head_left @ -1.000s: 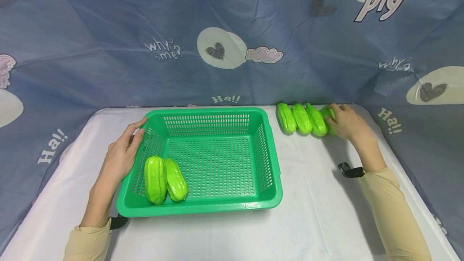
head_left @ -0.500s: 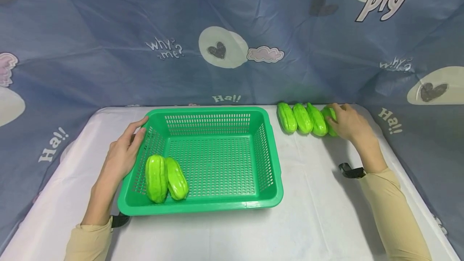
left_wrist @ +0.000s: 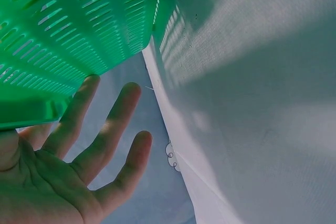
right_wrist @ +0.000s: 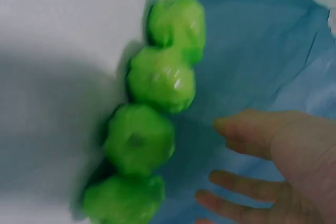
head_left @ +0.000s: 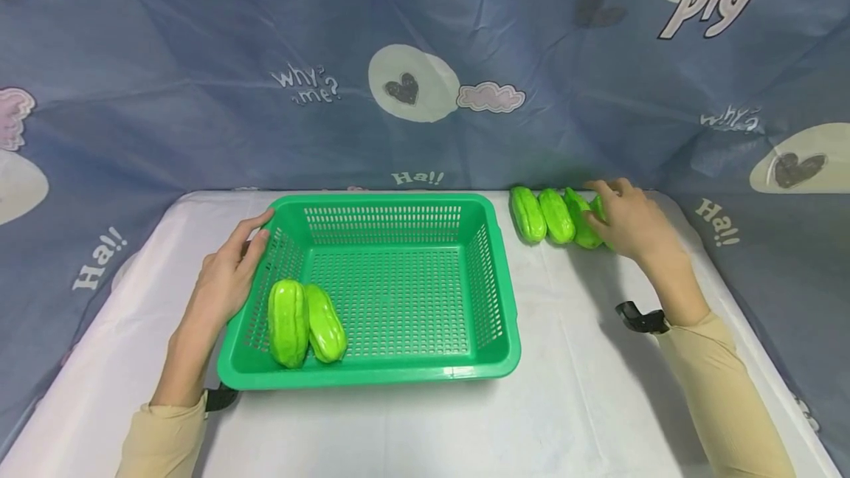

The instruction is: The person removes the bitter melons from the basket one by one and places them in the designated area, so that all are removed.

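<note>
Vegetables (head_left: 558, 216), green and ribbed, lie four abreast on the white-covered worktop (head_left: 564, 367), at about 2 o'clock from the middle of the green basket (head_left: 372, 375). From the right hand (head_left: 634, 220) we see the row run off toward 9 o'clock; the end one is partly hidden by that hand, and the third vegetable (head_left: 581, 232) shows just past its thumb. Their long axes point roughly from 11 to 5 o'clock, crosswise to the row (the right hand is much the nearer). We find its grip unclenched, thumb and fingers spread around nothing. The left hand (head_left: 222, 279), fingers loose and fairly straight, rests at the basket's 10 o'clock edge. Inside the basket, we see two more vegetables (head_left: 288, 323) at 8 o'clock.
</note>
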Action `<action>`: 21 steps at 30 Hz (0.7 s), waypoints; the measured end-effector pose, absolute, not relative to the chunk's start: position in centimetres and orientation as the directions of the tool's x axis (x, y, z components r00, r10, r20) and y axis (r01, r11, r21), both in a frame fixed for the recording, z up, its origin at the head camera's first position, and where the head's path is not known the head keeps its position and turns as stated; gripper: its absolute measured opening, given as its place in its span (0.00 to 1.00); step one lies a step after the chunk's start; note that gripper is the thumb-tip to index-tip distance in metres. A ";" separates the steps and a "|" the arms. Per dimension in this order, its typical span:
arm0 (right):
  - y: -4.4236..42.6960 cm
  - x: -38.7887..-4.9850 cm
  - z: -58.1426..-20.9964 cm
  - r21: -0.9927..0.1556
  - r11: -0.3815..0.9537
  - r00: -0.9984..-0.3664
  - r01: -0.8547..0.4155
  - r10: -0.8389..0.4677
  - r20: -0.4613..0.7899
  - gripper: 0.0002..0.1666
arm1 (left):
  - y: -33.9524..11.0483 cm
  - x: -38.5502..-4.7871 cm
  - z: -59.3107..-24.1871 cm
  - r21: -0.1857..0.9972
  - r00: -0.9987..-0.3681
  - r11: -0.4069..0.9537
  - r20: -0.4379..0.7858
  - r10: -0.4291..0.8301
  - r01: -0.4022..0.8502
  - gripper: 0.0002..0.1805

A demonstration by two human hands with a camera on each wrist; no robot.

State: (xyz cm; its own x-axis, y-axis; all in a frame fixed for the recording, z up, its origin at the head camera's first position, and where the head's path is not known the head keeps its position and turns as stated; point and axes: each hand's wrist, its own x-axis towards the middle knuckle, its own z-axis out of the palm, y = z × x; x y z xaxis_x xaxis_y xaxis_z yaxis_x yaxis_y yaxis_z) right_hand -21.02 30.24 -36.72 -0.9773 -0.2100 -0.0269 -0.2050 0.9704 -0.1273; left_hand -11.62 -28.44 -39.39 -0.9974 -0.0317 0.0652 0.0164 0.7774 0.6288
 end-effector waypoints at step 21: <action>22.0 -18.5 -34.3 -0.133 0.841 -0.847 -0.524 -0.499 0.182 0.31 | -28.4 -11.6 -39.2 0.620 -0.997 0.784 0.070 -0.034 0.017 0.32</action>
State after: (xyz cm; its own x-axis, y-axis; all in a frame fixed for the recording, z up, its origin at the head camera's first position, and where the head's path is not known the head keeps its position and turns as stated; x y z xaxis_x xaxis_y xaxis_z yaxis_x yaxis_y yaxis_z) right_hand -18.48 22.02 -34.27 -0.8474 -0.4990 0.1815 -0.5240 0.8412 -0.1334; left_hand -11.61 -28.44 -39.22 -0.9970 -0.0339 0.0703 0.0171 0.7844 0.6200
